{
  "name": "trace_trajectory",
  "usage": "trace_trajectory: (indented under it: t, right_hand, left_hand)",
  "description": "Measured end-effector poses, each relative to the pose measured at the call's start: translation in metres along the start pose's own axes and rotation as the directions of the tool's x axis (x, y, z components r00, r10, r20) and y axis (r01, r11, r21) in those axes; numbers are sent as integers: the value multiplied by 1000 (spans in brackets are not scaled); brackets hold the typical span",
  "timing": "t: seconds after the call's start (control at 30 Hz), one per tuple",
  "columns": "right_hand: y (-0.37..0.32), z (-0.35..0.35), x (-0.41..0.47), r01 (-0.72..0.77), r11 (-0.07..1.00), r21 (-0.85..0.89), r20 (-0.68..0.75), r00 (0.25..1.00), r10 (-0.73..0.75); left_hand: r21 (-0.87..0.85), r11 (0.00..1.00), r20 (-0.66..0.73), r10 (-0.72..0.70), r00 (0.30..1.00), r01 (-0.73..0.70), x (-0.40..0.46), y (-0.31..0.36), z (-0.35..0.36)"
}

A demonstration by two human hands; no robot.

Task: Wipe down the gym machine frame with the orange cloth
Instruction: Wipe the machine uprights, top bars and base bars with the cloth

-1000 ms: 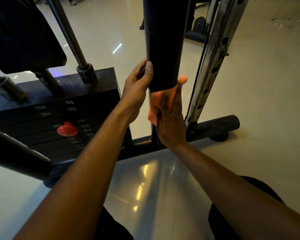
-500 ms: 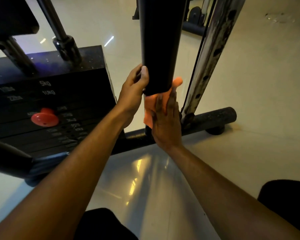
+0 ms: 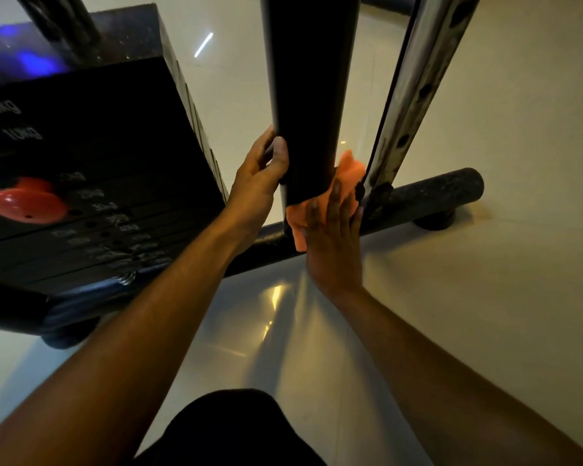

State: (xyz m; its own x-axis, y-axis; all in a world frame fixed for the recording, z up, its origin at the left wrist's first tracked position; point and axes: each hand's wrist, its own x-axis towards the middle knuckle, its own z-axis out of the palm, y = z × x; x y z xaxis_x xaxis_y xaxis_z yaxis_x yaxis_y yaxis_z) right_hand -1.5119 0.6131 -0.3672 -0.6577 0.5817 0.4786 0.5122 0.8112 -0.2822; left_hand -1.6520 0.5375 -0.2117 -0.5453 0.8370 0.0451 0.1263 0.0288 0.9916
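The orange cloth (image 3: 345, 183) was pressed flat against the lower right side of the upright black frame post (image 3: 308, 95) by the straight-fingered right hand (image 3: 332, 243). The post was gripped from the left by the left hand (image 3: 258, 183), its long axis running up and down.

Frame (image 3: 308, 95): black upright post, matte, tilted slightly, joined at its foot to a black floor bar. Cloth (image 3: 345, 176): orange, crumpled, pressed flat against the post's lower right side, partly covered.
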Motion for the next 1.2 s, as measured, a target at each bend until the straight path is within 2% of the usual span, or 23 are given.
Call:
trace_trajectory:
  t: [0.07, 0.13, 0.3, 0.37, 0.4, 0.47, 0.53, 0.6, 0.67, 0.73, 0.77, 0.83, 0.93, 1.0, 1.07, 1.13, 1.2]
  right_hand:
    - [12, 14, -21, -30, 1000, 3, 64, 998, 30]
    - [8, 19, -17, -58, 997, 50, 64, 996, 55]
    - [-36, 18, 21, -263, 926, 271, -111, 947, 302]
    - [-31, 28, 14, -232, 948, 219, -149, 952, 267]
    - [-20, 34, 5, -180, 973, 144, -130, 971, 199]
    - [9, 45, -16, -76, 997, 9, -39, 996, 76]
    - [28, 50, -29, -66, 997, -43, 71, 995, 68]
    - [23, 50, -31, -213, 974, 80, 117, 972, 203]
    - [-2, 50, -22, -342, 904, 256, 91, 940, 329]
    - [-27, 52, -10, -395, 819, 415, 72, 912, 404]
    - [-34, 54, -8, -415, 796, 440, 74, 901, 428]
    - [-31, 60, -11, -419, 824, 383, 80, 903, 422]
    - [6, 70, -28, -284, 946, 153, 49, 959, 280]
    - [19, 74, -36, -248, 968, 38, 69, 967, 245]
    - [6, 77, -34, -343, 929, 137, 106, 938, 330]
    - [-21, 81, -28, -470, 826, 312, 127, 882, 454]
    - [-35, 84, -25, -517, 771, 371, 127, 851, 510]
  left_hand:
    - [5, 1000, 13, -24, 1000, 24, -3, -9, 1]
    - [17, 1000, 23, -21, 1000, 21, -4, -13, 2]
    - [32, 999, 14, -19, 1000, 19, -2, -22, 3]
    - [35, 998, 32, -52, 998, 50, -8, -29, 6]
    - [29, 997, 46, -75, 996, 74, -11, -32, 7]
    - [19, 995, 56, -103, 993, 102, -15, -37, 9]
    - [19, 994, 57, -110, 992, 109, -14, -40, 8]
    - [28, 994, 57, -109, 992, 108, -13, -42, 8]
    - [30, 995, 62, -102, 993, 100, -13, -46, 8]
    - [37, 995, 73, -100, 992, 97, -11, -52, 8]
    - [44, 994, 78, -100, 992, 97, -10, -56, 8]
    - [35, 994, 84, -105, 991, 103, -10, -64, 9]
    - [14, 996, 77, -89, 993, 88, -11, -79, 9]
    - [18, 995, 67, -94, 993, 93, -11, -85, 11]
    - [14, 996, 69, -93, 993, 93, -11, -86, 13]
    - [7, 997, 66, -83, 994, 83, -12, -85, 13]
    - [-11, 996, 65, -85, 994, 86, -12, -85, 12]
